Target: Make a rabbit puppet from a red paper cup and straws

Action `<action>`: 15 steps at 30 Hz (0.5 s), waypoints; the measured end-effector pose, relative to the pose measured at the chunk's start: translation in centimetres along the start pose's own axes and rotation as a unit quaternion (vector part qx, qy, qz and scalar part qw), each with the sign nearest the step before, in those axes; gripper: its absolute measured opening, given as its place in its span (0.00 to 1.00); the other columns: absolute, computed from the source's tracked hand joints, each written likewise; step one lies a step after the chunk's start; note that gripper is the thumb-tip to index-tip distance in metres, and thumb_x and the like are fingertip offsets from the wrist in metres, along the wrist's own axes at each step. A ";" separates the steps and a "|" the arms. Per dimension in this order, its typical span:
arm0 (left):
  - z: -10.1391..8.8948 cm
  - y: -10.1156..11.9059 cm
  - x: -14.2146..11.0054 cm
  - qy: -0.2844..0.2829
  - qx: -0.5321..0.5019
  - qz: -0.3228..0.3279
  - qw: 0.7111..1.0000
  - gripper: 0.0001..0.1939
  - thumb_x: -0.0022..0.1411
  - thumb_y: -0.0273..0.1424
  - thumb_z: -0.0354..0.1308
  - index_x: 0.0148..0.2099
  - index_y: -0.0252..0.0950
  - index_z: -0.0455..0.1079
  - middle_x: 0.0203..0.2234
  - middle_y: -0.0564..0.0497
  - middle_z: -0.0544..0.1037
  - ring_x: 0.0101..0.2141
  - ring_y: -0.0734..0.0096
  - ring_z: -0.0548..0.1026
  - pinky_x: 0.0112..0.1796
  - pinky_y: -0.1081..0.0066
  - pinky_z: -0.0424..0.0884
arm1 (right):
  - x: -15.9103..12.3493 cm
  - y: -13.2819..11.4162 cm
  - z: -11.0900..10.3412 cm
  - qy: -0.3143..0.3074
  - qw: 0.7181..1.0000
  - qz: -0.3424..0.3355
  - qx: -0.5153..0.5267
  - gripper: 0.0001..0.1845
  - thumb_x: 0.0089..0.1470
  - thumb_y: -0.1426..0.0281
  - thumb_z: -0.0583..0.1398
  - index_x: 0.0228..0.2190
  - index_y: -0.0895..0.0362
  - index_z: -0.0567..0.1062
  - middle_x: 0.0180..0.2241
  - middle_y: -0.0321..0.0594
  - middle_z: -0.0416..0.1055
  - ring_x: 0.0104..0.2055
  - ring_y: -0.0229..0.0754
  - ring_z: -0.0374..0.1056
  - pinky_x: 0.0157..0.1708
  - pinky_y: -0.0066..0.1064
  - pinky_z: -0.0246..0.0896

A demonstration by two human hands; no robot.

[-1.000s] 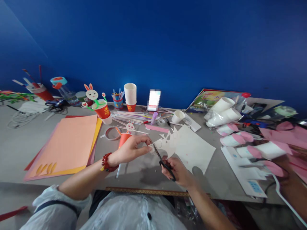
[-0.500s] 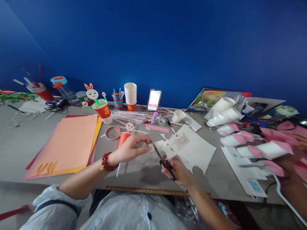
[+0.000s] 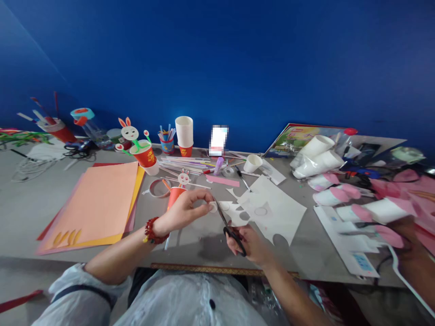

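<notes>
Between the thumb and forefinger of my left hand [image 3: 190, 208] is a small, roughly round white paper piece [image 3: 213, 207], partly hidden by the fingers. My right hand [image 3: 246, 242] grips black-handled scissors [image 3: 234, 237], whose blades point up and left against the paper piece. Just right of the blades lies a cut white paper scrap [image 3: 236, 213] with rounded notches. A larger white sheet [image 3: 282, 206] rests beyond it, bearing a drawn circle. Behind my left wrist stands a red paper cup [image 3: 176, 195] with a small rabbit face [image 3: 183, 177] above it.
Coloured paper sheets [image 3: 102, 199] are stacked on the left. Farther back stand a rabbit-decorated cup [image 3: 144, 155], stacked white cups [image 3: 184, 131] and a bundle of straws [image 3: 185, 165]. On the right are a white power strip [image 3: 346, 244], pink-and-white rolls [image 3: 329, 197] and another person's arm [image 3: 413, 253].
The scissors and my right hand have shifted slightly left. My left hand has moved a little left and up with the paper piece, still pinching it.
</notes>
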State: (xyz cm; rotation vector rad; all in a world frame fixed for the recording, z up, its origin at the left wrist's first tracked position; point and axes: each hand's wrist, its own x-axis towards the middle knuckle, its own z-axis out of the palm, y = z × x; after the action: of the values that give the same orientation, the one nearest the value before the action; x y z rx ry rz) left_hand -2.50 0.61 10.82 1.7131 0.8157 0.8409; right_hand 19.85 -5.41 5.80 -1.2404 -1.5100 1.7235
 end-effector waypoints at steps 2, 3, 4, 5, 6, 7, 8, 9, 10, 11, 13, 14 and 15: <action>0.1 0.1 0.0 -0.006 -0.001 0.000 1.000 0.10 0.64 0.36 0.56 0.34 0.34 0.69 0.34 0.49 0.75 0.36 0.69 0.71 0.39 0.71 0.66 | 0.0 -0.4 0.2 -0.019 1.000 -0.022 -0.011 0.23 0.47 0.54 0.62 0.17 0.54 0.60 0.17 0.32 0.59 0.19 0.34 0.56 0.18 0.27 0.50; 0.1 0.1 0.0 -0.009 0.000 -0.003 1.000 0.10 0.64 0.36 0.56 0.34 0.35 0.69 0.33 0.50 0.75 0.35 0.70 0.71 0.39 0.71 0.66 | 0.1 -0.6 0.3 -0.020 0.999 -0.030 -0.009 0.23 0.47 0.53 0.62 0.17 0.54 0.60 0.17 0.32 0.60 0.19 0.34 0.57 0.18 0.27 0.51; 0.2 0.1 -0.1 -0.012 0.002 -0.008 1.000 0.10 0.64 0.37 0.56 0.34 0.35 0.69 0.33 0.50 0.75 0.35 0.70 0.71 0.38 0.72 0.66 | 0.1 -0.8 0.3 -0.018 0.999 -0.033 -0.005 0.24 0.47 0.52 0.62 0.17 0.54 0.61 0.17 0.32 0.60 0.19 0.34 0.57 0.18 0.27 0.52; 0.2 0.1 -0.1 -0.013 0.003 -0.014 1.000 0.11 0.64 0.37 0.56 0.34 0.35 0.69 0.33 0.50 0.75 0.34 0.71 0.71 0.36 0.72 0.66 | 0.1 -1.0 0.4 -0.017 0.999 -0.034 0.000 0.25 0.47 0.51 0.63 0.17 0.54 0.61 0.17 0.33 0.61 0.19 0.34 0.57 0.19 0.27 0.52; 0.3 0.1 -0.2 -0.014 0.003 -0.021 1.000 0.11 0.65 0.38 0.56 0.35 0.35 0.70 0.32 0.50 0.75 0.33 0.72 0.70 0.35 0.73 0.66 | 0.1 -1.1 0.4 -0.015 0.999 -0.035 0.004 0.26 0.47 0.50 0.63 0.17 0.54 0.61 0.18 0.33 0.61 0.19 0.34 0.57 0.18 0.28 0.52; 0.4 0.1 -0.2 -0.013 0.003 -0.026 1.000 0.11 0.65 0.38 0.55 0.35 0.35 0.70 0.32 0.50 0.75 0.31 0.72 0.70 0.33 0.73 0.66 | 0.1 -1.2 0.5 -0.016 0.999 -0.035 0.007 0.26 0.47 0.48 0.63 0.17 0.54 0.61 0.17 0.33 0.61 0.19 0.35 0.57 0.18 0.28 0.52; 0.4 0.0 -0.3 -0.013 0.002 -0.028 1.000 0.12 0.64 0.38 0.56 0.35 0.35 0.70 0.33 0.50 0.75 0.31 0.73 0.70 0.32 0.74 0.66 | 0.1 -1.4 0.5 -0.019 0.999 -0.035 0.009 0.27 0.47 0.47 0.63 0.17 0.54 0.61 0.17 0.33 0.61 0.19 0.35 0.57 0.18 0.28 0.52; 0.4 0.0 -0.3 -0.013 0.000 -0.029 0.999 0.12 0.64 0.38 0.56 0.35 0.35 0.70 0.33 0.50 0.75 0.30 0.74 0.69 0.31 0.74 0.65 | 0.1 -1.5 0.5 -0.022 0.999 -0.036 0.009 0.28 0.47 0.45 0.62 0.17 0.54 0.61 0.17 0.33 0.60 0.19 0.35 0.57 0.18 0.28 0.52; 0.4 -0.1 -0.3 -0.013 -0.001 -0.029 0.999 0.12 0.65 0.38 0.56 0.35 0.35 0.70 0.33 0.50 0.75 0.30 0.74 0.69 0.30 0.75 0.65 | 0.1 -1.6 0.6 -0.023 0.999 -0.040 0.010 0.29 0.47 0.44 0.62 0.17 0.54 0.61 0.17 0.33 0.60 0.19 0.35 0.56 0.18 0.28 0.51; 0.4 -0.1 -0.3 -0.014 -0.001 -0.029 0.999 0.11 0.65 0.38 0.56 0.35 0.35 0.70 0.33 0.51 0.74 0.29 0.74 0.69 0.30 0.75 0.65 | 0.0 -1.6 0.6 -0.023 0.999 -0.042 0.010 0.30 0.47 0.43 0.62 0.17 0.54 0.61 0.17 0.34 0.60 0.19 0.35 0.56 0.18 0.29 0.51; 0.3 -0.2 -0.3 -0.016 -0.003 -0.028 0.999 0.11 0.65 0.37 0.56 0.35 0.35 0.70 0.33 0.51 0.74 0.29 0.75 0.68 0.30 0.75 0.64 | 0.0 -1.5 0.6 -0.021 0.999 -0.042 0.007 0.30 0.47 0.42 0.61 0.17 0.54 0.61 0.17 0.34 0.60 0.19 0.35 0.56 0.18 0.29 0.51; 0.3 -0.2 -0.3 -0.016 -0.004 -0.027 0.999 0.11 0.65 0.37 0.56 0.35 0.35 0.70 0.33 0.51 0.74 0.29 0.76 0.68 0.29 0.76 0.64 | 0.0 -1.4 0.6 -0.017 0.999 -0.042 0.006 0.30 0.47 0.42 0.61 0.18 0.54 0.61 0.17 0.33 0.59 0.19 0.34 0.55 0.18 0.29 0.50; 0.3 -0.2 -0.2 -0.017 -0.005 -0.026 1.000 0.11 0.65 0.37 0.56 0.35 0.35 0.70 0.33 0.51 0.74 0.29 0.76 0.68 0.29 0.76 0.64 | 0.1 -1.1 0.5 -0.013 0.999 -0.042 0.007 0.30 0.47 0.42 0.61 0.18 0.54 0.60 0.17 0.33 0.58 0.19 0.34 0.54 0.18 0.28 0.50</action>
State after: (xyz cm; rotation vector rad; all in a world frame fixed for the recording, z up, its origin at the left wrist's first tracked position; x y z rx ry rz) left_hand -2.43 0.32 10.55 1.6868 0.8281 0.7777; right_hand 19.15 -5.36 6.80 -1.1339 -1.5398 1.6994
